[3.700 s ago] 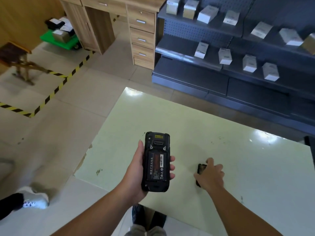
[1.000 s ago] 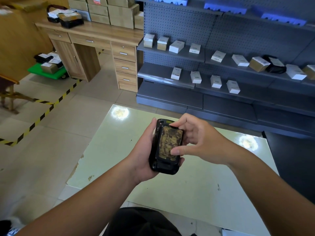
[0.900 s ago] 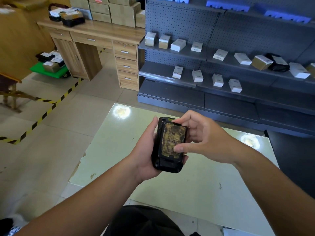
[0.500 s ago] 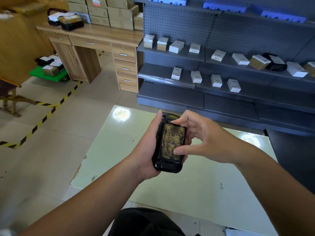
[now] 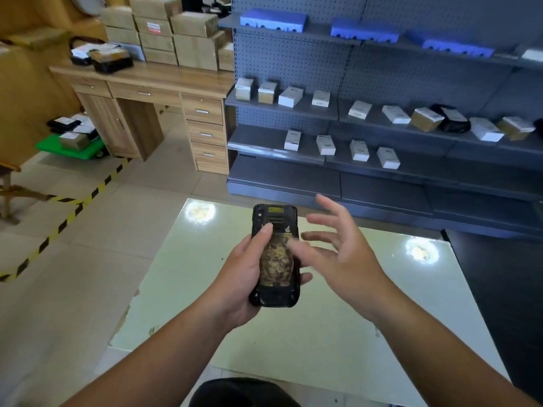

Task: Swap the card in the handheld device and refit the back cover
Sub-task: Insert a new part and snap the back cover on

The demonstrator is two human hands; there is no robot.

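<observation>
My left hand grips a black handheld device from its left side, back facing up, thumb resting near the top of the back. A worn back cover with a yellowish scuffed surface sits on the device's back. My right hand hovers just right of the device with fingers spread, a blurred fingertip over the cover's upper right edge. Both hands are held above the pale green table. No card is visible.
Grey shelving with several small white and brown boxes stands beyond the table. A wooden desk stacked with cartons is at the back left. Yellow-black floor tape runs on the tiles to the left.
My right hand has let go of the cover and opened, drawing away to the right. The device is now held lower and more upright by my left hand, its thumb on the back.
</observation>
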